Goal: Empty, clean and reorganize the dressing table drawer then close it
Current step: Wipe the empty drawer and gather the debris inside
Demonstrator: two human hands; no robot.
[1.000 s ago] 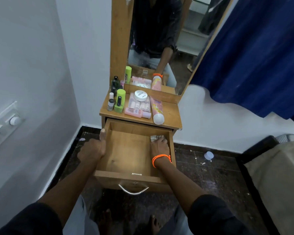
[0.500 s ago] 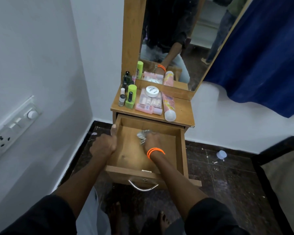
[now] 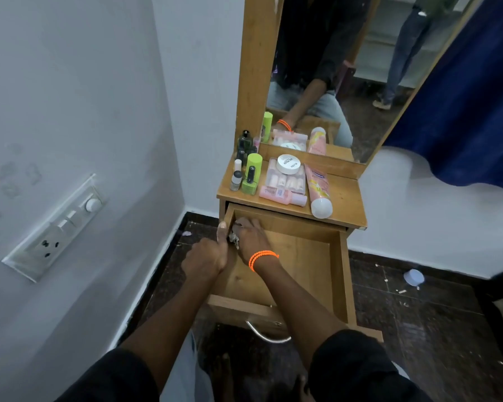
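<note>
The wooden drawer of the dressing table stands pulled out, and no items show on its bare bottom. My right hand, with an orange band at the wrist, presses a crumpled pale cloth into the drawer's far left corner. My left hand grips the drawer's left wall, thumb up along the edge. The table top carries the cosmetics: a pink tube, a white round jar on a clear nail box, a small pink bottle, green and dark bottles.
A mirror rises behind the top and reflects me and another person's legs. White walls meet at the left with a switch panel. A blue curtain hangs right. A small pale cap and bits of litter lie on the dark floor.
My right hand moved the cloth from the drawer's far right corner across the back to the far left corner. My left hand stayed on the left wall. The view shifted left.
</note>
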